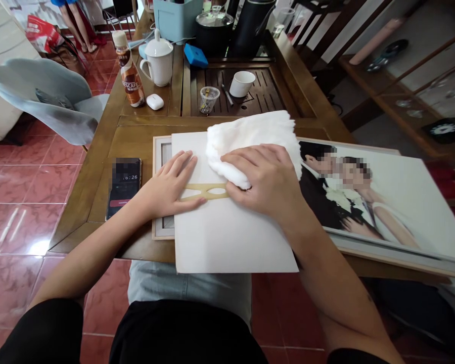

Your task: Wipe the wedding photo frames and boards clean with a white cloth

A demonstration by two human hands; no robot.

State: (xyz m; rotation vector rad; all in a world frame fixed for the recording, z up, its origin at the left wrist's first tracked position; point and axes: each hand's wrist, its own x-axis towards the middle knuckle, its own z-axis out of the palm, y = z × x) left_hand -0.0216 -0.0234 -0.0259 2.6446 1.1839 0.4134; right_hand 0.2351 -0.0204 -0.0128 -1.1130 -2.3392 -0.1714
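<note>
A white board [227, 242] lies over the table's near edge, on top of a light wooden frame [163, 232]. My left hand [170, 184] rests flat on the board's left side, fingers spread, its thumb along a thin beige strip with oval cutouts [202, 192]. The strip runs across the board to my right hand, and its ends are partly hidden. My right hand [267, 177] is closed over the near edge of a thick white cotton wad [250, 131], pressing it against the board. The fingers curl on top of the wad.
Framed photos of a couple [349, 197] lie at the right. A phone [125, 184] is at the left. Farther back stand a coffee bottle [131, 81], a lidded mug [159, 60], an earbud case [154, 102], a plastic cup [208, 101] and a white cup [242, 83] on a slatted tray [208, 76].
</note>
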